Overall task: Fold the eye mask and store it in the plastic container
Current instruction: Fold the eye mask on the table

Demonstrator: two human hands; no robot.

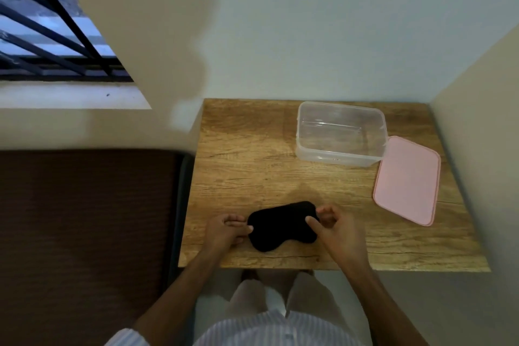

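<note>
A black eye mask (282, 226) lies flat and unfolded on the wooden table (252, 149), near its front edge. My left hand (226, 230) pinches the mask's left end between thumb and fingers. At the mask's right end, my right hand (334, 226) holds the edge with thumb and forefinger. A clear plastic container (340, 133) stands open and empty at the back right of the table. Its pink lid (407, 180) lies flat beside it on the right.
Walls close the table in at the back and on the right. A dark brown surface (84, 219) sits lower on the left of the table. A barred window (50, 36) is at the upper left. My legs show below the table's front edge.
</note>
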